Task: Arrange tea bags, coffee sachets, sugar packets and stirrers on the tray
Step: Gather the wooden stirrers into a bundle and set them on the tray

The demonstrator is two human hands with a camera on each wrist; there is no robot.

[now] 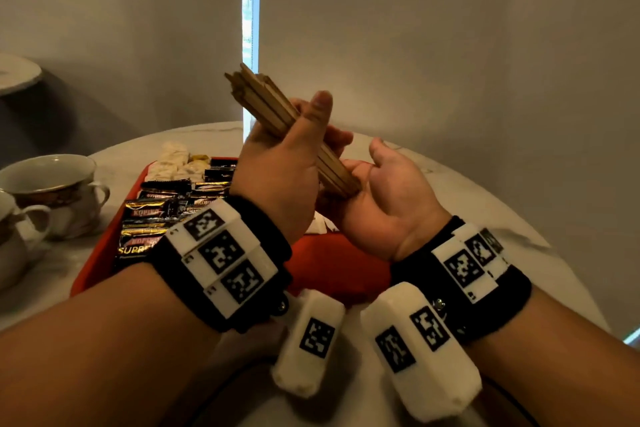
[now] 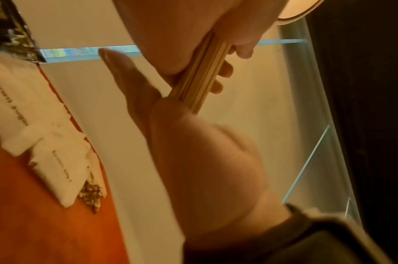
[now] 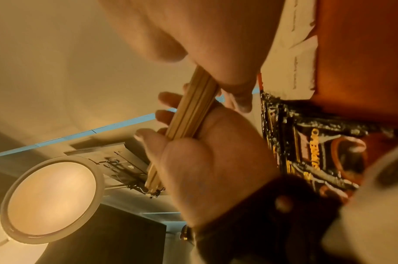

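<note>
A bundle of wooden stirrers [image 1: 263, 104] is held tilted in the air above the red tray [image 1: 332, 263]. My left hand [image 1: 277, 166] grips the bundle around its middle, thumb up. My right hand [image 1: 381, 198] lies palm up under the lower end. In the left wrist view its fingers [image 2: 225, 69] curl behind the stirrers [image 2: 198, 76] and its thumb sticks out. Black and gold coffee sachets [image 1: 162, 215] lie in rows on the tray's left half. White sugar packets [image 2: 46, 142] lie on the tray [image 2: 35, 223]. Pale packets [image 1: 173, 156] sit at its far end.
Two white cups [image 1: 59, 191] [image 1: 14, 236] stand on the round marble table [image 1: 467, 204], left of the tray. The near right part of the tray shows bare red. Grey walls close in behind the table.
</note>
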